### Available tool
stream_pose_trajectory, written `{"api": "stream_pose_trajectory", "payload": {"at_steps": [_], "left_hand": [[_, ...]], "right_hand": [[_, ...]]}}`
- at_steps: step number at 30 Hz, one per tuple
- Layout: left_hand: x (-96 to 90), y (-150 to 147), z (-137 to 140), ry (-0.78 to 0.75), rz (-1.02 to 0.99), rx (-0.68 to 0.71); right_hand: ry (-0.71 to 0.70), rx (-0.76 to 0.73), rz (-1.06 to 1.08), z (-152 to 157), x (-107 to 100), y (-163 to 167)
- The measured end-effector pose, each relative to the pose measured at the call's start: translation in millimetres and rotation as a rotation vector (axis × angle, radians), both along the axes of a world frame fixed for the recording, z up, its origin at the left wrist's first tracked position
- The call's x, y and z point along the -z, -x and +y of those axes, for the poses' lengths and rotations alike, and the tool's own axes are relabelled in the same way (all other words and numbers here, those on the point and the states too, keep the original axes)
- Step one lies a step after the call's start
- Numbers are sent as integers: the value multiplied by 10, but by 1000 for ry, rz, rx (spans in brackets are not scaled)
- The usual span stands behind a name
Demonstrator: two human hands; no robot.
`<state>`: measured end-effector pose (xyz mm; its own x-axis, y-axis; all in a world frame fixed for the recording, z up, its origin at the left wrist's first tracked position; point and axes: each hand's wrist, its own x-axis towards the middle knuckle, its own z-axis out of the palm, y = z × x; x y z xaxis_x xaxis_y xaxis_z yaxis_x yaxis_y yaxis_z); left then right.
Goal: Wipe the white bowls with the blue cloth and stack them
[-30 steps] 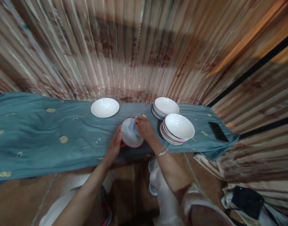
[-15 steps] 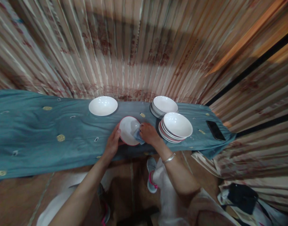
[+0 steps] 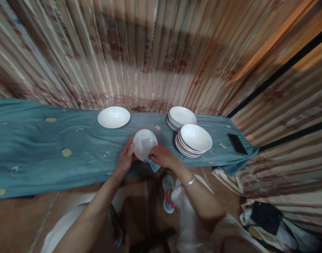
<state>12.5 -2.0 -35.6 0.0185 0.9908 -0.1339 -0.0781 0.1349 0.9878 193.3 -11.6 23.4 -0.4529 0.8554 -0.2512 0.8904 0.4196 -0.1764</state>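
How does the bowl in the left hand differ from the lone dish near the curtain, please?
The bowl has a red rim; the dish shows no red on its rim. The bowl is held in the left hand; the dish rests on the tablecloth. The bowl looks narrower, the dish wider. Both are white and glossy inside.
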Motion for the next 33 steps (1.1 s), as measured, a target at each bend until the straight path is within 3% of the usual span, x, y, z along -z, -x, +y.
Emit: {"api": "stream_pose_trajectory", "payload": {"at_steps": [11,20,24,29,33], "left_hand": [[-1,28,2,-105,93,-32],[19,30,24,-111,110,-33],[42,34,16,-9,51,-8],[110,38,35,-83,82,-10],[82,23,19,-48,65,2]], "right_hand": [[14,-69,380,52,107,182],[-151,53,648,146,274,396],[-215,88,688,223,286,462],[-328,117,686,362,337,493],[-405,114,632,457,359,471]]}}
